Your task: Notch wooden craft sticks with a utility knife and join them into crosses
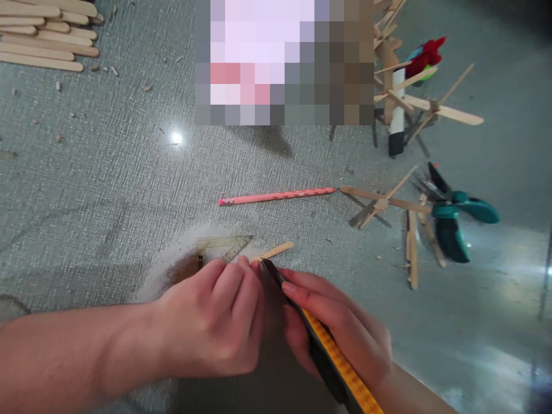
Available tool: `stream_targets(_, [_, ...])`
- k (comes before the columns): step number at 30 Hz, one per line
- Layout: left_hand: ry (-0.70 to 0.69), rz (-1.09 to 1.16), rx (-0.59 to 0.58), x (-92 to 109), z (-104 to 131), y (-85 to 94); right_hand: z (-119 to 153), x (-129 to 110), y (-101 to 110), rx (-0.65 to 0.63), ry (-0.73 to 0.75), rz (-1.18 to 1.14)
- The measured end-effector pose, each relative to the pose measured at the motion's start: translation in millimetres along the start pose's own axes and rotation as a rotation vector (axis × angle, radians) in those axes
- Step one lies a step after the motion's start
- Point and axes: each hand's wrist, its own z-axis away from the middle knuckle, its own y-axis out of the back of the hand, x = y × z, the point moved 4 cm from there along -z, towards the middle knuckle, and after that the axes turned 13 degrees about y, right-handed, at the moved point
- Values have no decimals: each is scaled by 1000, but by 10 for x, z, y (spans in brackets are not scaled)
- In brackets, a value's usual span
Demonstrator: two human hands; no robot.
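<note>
My left hand (219,316) is closed around a wooden craft stick (278,250), whose rounded end sticks out to the right past my fingertips. In my right hand (340,322) is a yellow and black utility knife (334,353), gripped with its blade end pointing up and left. The dark tip of the knife meets the stick just beside my left fingers. Behind my left hand lies a clear set square (224,241), partly covered by the hand. A pink pencil (278,196) rests a little farther off.
Green-handled pliers (451,210) lie at the right near crossed craft sticks (382,203) and broken stick pieces (413,250). Beyond them are more stick crosses (435,107) and a black-and-white marker (397,115). Several craft sticks (52,37) are piled at the far left. Small wood scraps dot the surface.
</note>
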Motion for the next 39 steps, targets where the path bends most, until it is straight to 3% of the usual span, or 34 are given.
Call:
stream_targets(12, [55, -19, -5, -28, -7, 2, 11, -20, 20, 4, -3, 3])
stream_targets(23, [67, -39, -26, -23, -65, -50, -27, 43, -7, -16, -23, -130])
stream_targets(39, [73, 31, -43, -53, -85, -82, -91, 77, -73, -42, 42, -167])
